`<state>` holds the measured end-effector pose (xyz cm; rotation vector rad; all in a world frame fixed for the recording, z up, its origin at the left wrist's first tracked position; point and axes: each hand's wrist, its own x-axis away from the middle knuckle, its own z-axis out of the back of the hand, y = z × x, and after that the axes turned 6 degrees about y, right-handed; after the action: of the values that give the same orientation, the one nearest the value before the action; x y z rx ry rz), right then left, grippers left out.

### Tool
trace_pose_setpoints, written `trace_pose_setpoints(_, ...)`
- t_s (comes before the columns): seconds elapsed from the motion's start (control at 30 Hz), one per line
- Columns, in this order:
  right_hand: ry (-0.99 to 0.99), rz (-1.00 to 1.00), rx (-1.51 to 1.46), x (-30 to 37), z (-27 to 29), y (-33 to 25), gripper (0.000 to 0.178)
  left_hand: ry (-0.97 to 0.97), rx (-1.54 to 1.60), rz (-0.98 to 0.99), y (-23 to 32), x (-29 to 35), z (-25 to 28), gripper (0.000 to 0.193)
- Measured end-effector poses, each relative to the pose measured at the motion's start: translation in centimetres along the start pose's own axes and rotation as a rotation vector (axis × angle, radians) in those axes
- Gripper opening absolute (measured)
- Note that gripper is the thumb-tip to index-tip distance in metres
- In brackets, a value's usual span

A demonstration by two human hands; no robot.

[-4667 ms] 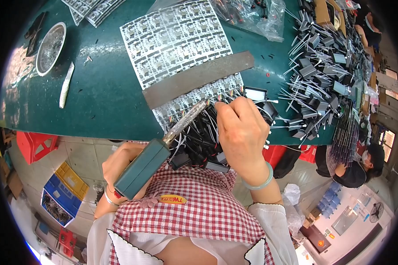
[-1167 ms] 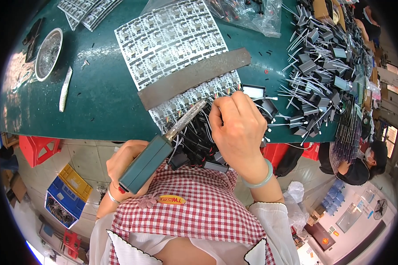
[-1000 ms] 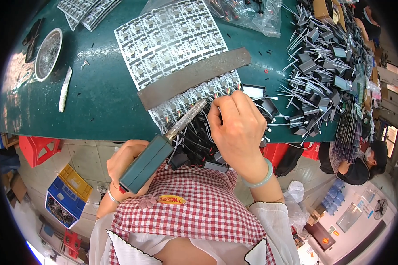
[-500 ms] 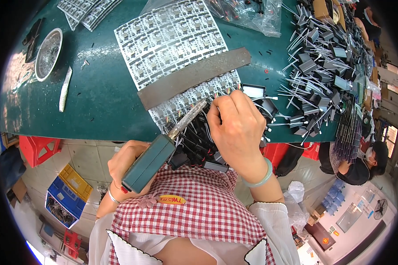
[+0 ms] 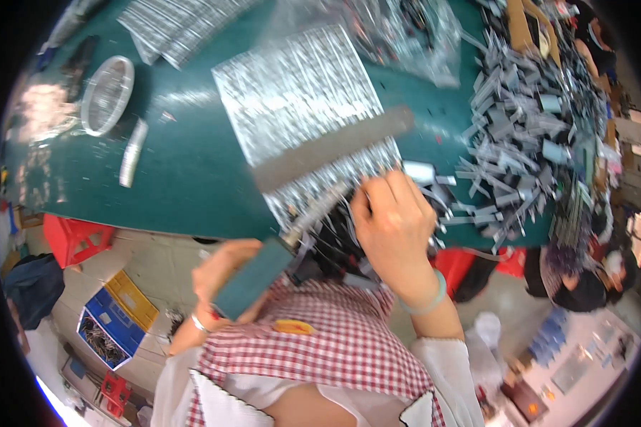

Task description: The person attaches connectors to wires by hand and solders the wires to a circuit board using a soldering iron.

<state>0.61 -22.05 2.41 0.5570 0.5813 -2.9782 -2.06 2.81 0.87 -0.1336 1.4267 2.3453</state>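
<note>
My left hand is closed round the green box-shaped handle of a soldering iron. Its long metal barrel slants up to the right, over the near edge of a white circuit board panel. At that edge, close to the iron's tip, the fingers of my right hand are pinched together; what they hold is hidden. A flat brown-grey bar lies across the panel. Black wired parts are heaped between my hands and the checked apron. Motion blurs the small details.
A big pile of dark boxes with white leads covers the table's right side. Clear plastic bags lie at the back. On the left are a round metal dish, a pale stick and more board panels.
The whole view has shifted, so the table, panel and hands appear lower and farther right, with blur. Both hands stay at the panel's near edge, their grips looking the same.
</note>
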Motion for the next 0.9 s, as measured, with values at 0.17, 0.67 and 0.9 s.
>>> trace_pose_setpoints(0.17,0.026,0.035,0.002,1.0,-0.3,0.6,0.011,-0.009,0.152,0.023,-1.5,0.2,-0.8,0.034)
trace_pose_setpoints(0.67,-0.279,-0.077,-0.117,2.7,7.3,1.9,0.022,0.029,0.153,-0.030,-1.5,0.3,-0.2,0.036)
trace_pose_setpoints(0.9,-0.076,-0.105,-0.318,3.3,8.7,5.4,0.020,0.060,0.035,0.026,-1.4,0.2,0.0,0.025)
